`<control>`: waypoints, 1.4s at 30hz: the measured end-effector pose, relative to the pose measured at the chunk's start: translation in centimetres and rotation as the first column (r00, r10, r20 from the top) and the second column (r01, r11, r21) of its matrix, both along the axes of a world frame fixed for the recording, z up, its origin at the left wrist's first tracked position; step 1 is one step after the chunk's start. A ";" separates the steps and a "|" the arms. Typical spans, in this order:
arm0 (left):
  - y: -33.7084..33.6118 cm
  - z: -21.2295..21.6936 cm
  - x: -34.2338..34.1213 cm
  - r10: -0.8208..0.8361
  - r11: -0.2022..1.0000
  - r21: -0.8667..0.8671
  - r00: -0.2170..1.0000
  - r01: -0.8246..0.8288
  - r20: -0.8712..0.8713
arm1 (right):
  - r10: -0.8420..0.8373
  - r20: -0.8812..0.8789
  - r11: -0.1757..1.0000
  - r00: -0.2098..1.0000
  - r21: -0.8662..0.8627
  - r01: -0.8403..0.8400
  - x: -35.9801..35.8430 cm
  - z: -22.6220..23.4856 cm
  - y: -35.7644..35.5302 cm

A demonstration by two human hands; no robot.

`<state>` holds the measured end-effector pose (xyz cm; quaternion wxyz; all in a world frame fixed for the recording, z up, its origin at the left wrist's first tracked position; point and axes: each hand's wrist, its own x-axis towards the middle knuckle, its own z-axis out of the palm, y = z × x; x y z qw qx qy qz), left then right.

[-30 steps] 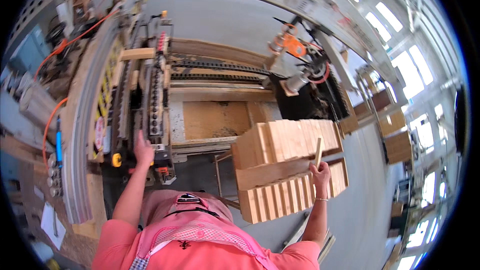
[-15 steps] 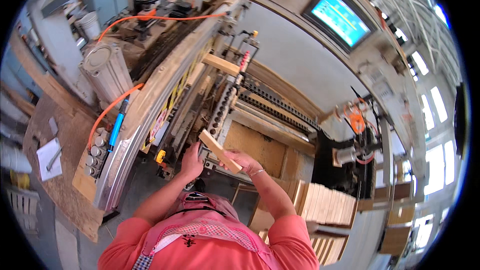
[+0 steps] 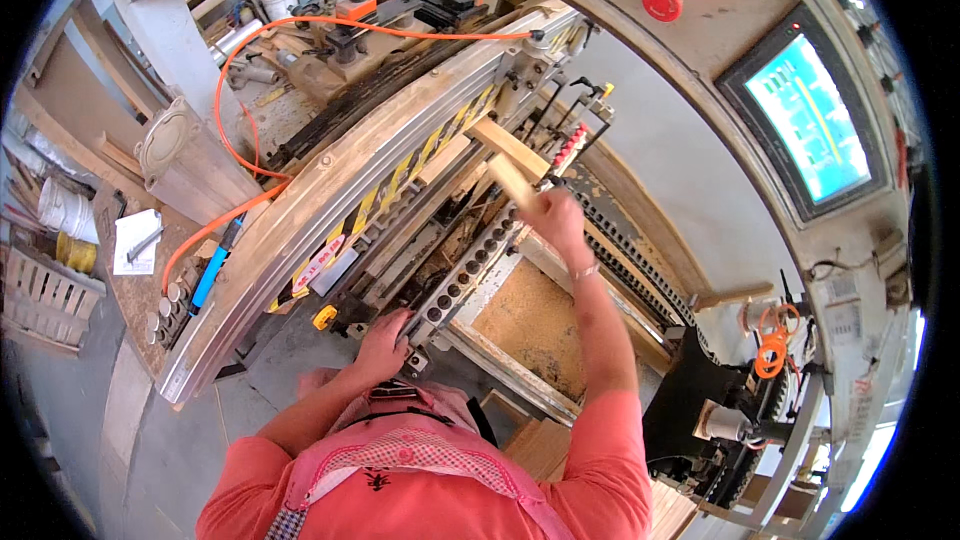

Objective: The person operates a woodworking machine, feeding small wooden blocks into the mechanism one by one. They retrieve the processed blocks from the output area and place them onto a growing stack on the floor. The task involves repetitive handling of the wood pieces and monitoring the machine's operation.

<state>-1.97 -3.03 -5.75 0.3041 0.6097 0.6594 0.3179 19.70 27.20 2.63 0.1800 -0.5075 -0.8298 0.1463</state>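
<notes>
My right hand (image 3: 556,226) is stretched out over the far part of the machine, closed on a short wooden block (image 3: 511,184) that is blurred by motion. Just beyond that block, another wooden piece (image 3: 508,147) lies across the machine bed. My left hand (image 3: 382,348) is low at the near end of the metal rail (image 3: 416,328), its fingers curled against the rail's end; their tips are partly hidden. A row of round black discs (image 3: 478,268) runs along this rail between my hands.
Sawdust covers a tray (image 3: 480,340) right of the rail. A control panel with a lit screen (image 3: 808,125) and a red button (image 3: 662,3) overhangs at upper right. An orange hose (image 3: 400,31) crosses the left beam (image 3: 330,165). A yellow knob (image 3: 325,317) sits near my left hand.
My right hand has moved forward and away from my body, carrying the wooden block along the rail. My left hand stays by the rail's near end. The view has shifted.
</notes>
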 end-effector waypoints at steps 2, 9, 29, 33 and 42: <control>0.1 0.3 0.2 0.024 1.000 0.010 0.999 -0.024 0.027 | 0.028 0.053 0.961 0.998 0.274 -0.042 -1.2 0.0 4.1; 0.1 1.0 0.4 0.077 0.996 -0.039 0.996 -0.075 0.038 | 0.047 0.383 0.991 0.922 0.100 -0.092 -4.9 -2.6 11.4; 7.7 0.5 3.9 -0.010 0.998 -0.012 0.389 0.054 0.921 | 0.573 -0.120 0.741 0.811 -0.346 -0.575 0.0 5.9 -7.8; 7.6 2.3 4.0 0.046 0.999 -0.052 0.456 0.002 0.889 | 0.518 -0.127 0.729 0.846 -0.453 -0.514 -0.4 5.4 -9.6; 3.3 1.3 3.1 0.158 0.953 0.090 0.727 -0.289 0.668 | 0.126 0.330 0.962 0.936 0.190 -0.196 -2.5 0.4 6.2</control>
